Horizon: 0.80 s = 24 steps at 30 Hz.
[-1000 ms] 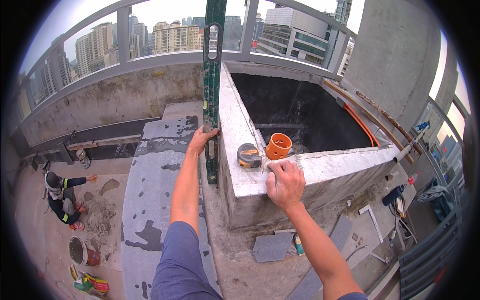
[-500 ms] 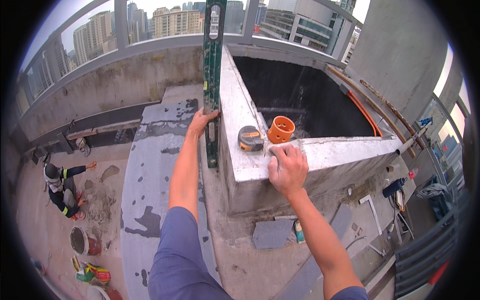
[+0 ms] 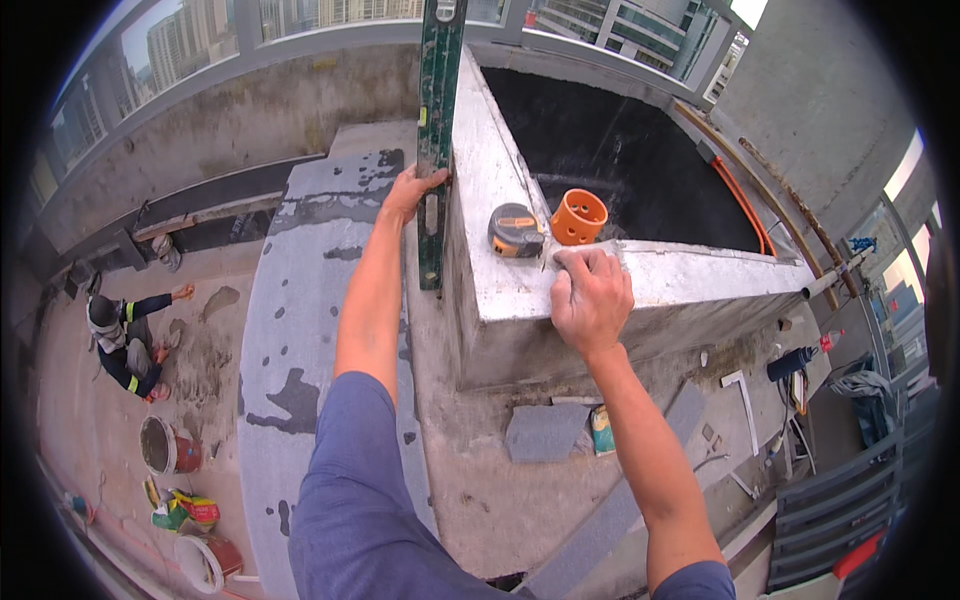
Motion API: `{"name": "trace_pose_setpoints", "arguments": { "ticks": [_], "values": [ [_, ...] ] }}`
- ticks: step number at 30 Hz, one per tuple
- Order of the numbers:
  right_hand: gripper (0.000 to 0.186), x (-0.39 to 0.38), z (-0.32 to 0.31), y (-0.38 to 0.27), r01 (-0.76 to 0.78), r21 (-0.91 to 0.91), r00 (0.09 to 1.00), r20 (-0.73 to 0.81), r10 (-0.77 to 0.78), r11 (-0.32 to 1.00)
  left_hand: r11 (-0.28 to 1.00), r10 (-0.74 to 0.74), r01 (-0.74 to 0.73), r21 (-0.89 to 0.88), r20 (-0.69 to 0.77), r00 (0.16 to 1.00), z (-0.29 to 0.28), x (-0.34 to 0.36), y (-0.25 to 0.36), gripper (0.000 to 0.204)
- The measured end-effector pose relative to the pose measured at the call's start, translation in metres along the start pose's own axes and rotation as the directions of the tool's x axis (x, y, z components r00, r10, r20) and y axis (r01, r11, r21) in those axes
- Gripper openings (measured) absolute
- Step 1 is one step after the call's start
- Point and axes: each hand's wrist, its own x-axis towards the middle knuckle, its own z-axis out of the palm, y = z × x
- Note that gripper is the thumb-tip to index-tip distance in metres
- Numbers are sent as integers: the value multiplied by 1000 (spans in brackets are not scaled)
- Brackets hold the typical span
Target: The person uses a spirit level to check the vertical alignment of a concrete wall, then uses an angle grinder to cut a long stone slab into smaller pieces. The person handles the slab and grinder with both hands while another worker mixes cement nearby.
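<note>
A long green spirit level [image 3: 438,110] stands upright against the left face of a concrete planter wall [image 3: 500,290]. My left hand [image 3: 412,190] grips its lower part, the thumb on the near side. On the planter's white-coated top, near the corner, my right hand [image 3: 592,300] rests with its fingers curled; whatever they may hold is hidden. Just left of these fingers lies a black-and-orange tape measure [image 3: 515,231]. Behind them an orange pipe piece with holes [image 3: 577,222] stands at the inner edge of the dark planter pit [image 3: 640,160].
Grey stone slabs [image 3: 330,300] run along my left side. Lower left, a person [image 3: 125,345] crouches by wet mortar, near a bucket [image 3: 170,447] and bags [image 3: 185,510]. On the right are a metal square [image 3: 743,415], a dark bottle [image 3: 790,363] and wooden strips [image 3: 770,190].
The view has tilted downward, so the planter and level appear higher in the picture. Both hands keep their places, the left on the level and the right on the ledge.
</note>
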Motion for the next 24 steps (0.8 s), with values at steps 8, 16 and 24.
{"name": "trace_pose_setpoints", "arguments": {
  "ticks": [8, 16, 24],
  "values": [
    [29, -3, -5, -4, 9, 3, 1000, -18, -8, 1000, 999, 32, -32, 33, -7, 999, -7, -2, -11, 50],
    [30, -1, -6, -6, 3, 0, 1000, -11, -3, 1000, 999, 38, -37, 38, -4, 999, -4, -2, -7, 48],
    [30, -1, -7, -7, 1, -2, 1000, -14, -1, 1000, 998, 51, -50, 36, -18, 999, -4, -4, -7, 48]
  ]
}}
